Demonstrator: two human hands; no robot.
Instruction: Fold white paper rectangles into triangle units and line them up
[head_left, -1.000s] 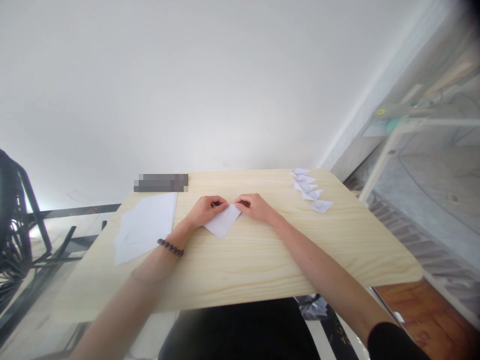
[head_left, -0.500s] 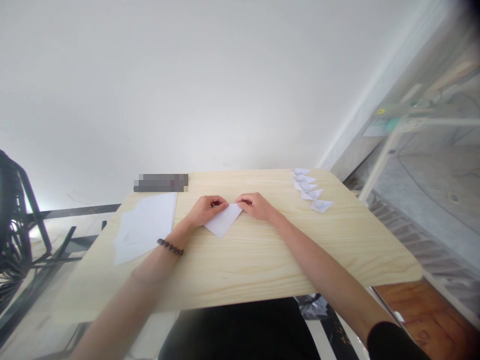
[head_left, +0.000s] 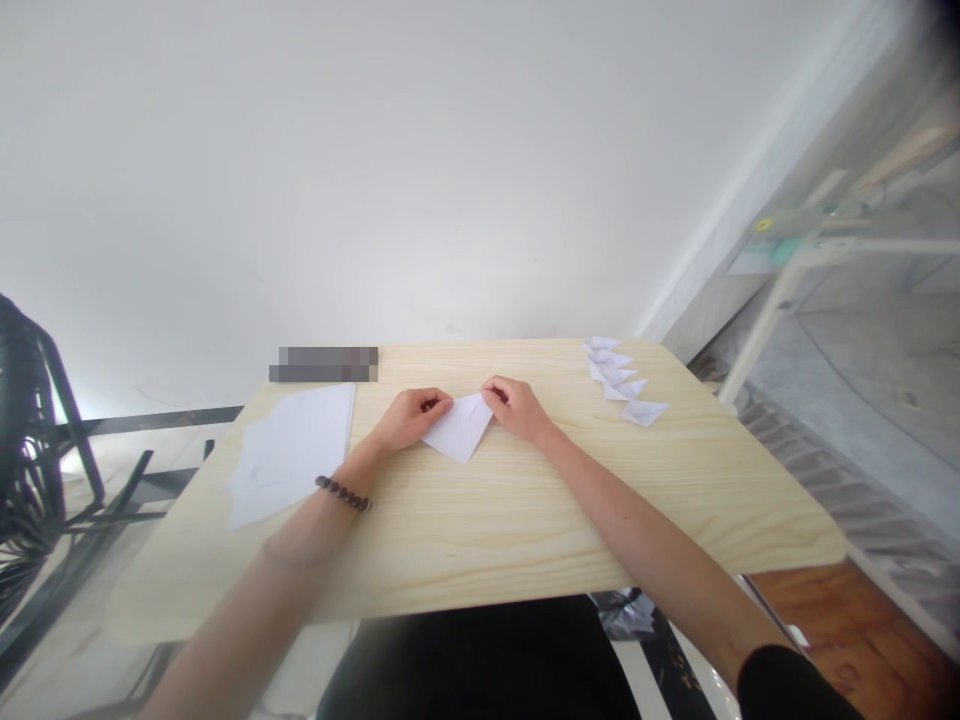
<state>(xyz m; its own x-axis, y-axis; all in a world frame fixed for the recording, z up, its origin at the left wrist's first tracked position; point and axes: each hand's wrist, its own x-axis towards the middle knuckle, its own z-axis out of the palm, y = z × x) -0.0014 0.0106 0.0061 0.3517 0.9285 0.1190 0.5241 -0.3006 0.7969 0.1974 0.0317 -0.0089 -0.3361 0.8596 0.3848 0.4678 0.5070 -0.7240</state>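
Between my hands is a small folded piece of white paper [head_left: 460,428], one corner pointing toward me. My left hand [head_left: 414,416] pinches its left side with thumb and fingers. At the upper right corner, my right hand [head_left: 516,404] has the paper between thumb and fingertips. A crease or flap edge shows near that right corner. The fingertips behind the paper are partly hidden. A dark bead bracelet [head_left: 343,492] circles my left wrist.
Left of my hands lies a stack of white paper sheets [head_left: 292,450], with a blurred-out dark object [head_left: 322,365] behind it. Several folded paper shapes [head_left: 645,412] form a row at the right of the wooden table [head_left: 480,540]. A white wall [head_left: 450,180] rises behind.
My right hand has moved slightly right and away from me, and the paper has shifted and turned with it. More of the paper's upper right part shows. My left hand has barely moved.
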